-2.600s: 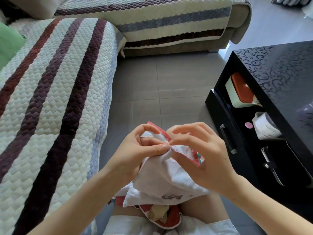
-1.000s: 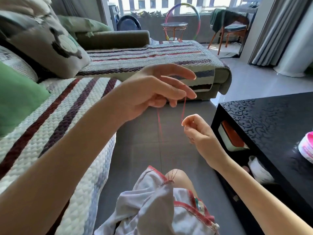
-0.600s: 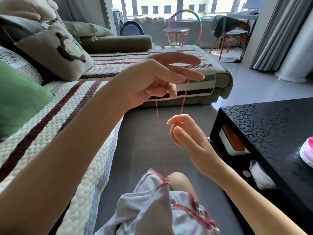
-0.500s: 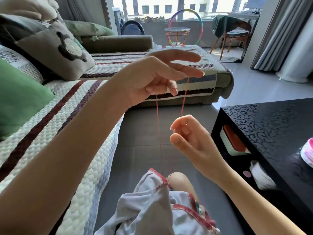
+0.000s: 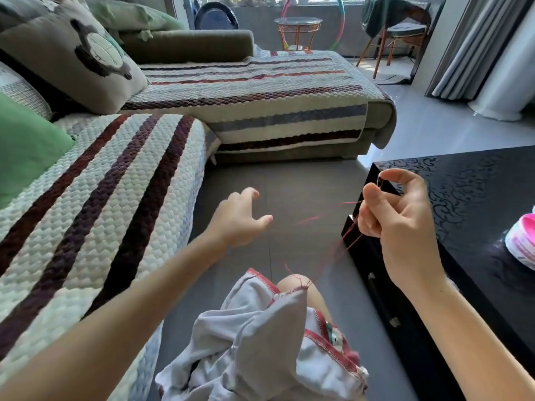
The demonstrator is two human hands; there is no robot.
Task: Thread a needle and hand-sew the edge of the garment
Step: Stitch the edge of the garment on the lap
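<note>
Red thread (image 5: 347,245) stretches taut from the hem of a pale grey garment (image 5: 260,328) up to the right hand (image 5: 396,221), which is raised at three o'clock in front of a glossy black table (image 5: 469,186). That hand's thumb and forefinger pinch the thread near its upper end, and the other fingers curl loosely beneath. The left hand (image 5: 240,218) hovers near the centre of the view above the grey floor, fingers spread and relaxed, holding nothing. The garment lies bunched on the person's lap at six o'clock, with its red-stitched edge lifted into a peak where the thread leaves it.

This looks like the end of a stitch, with the thread being pulled tight. The next move probably calls for the left hand to take hold of the hem and steady it, while the right brings the needle back down to the edge.

The needle itself is hard to make out; a thin sliver at the right fingertips may be it. Loose thread ends blur between the hands. A pink and white object (image 5: 521,244) is cut off at four o'clock. A striped sofa (image 5: 115,183) fills nine to twelve o'clock.
</note>
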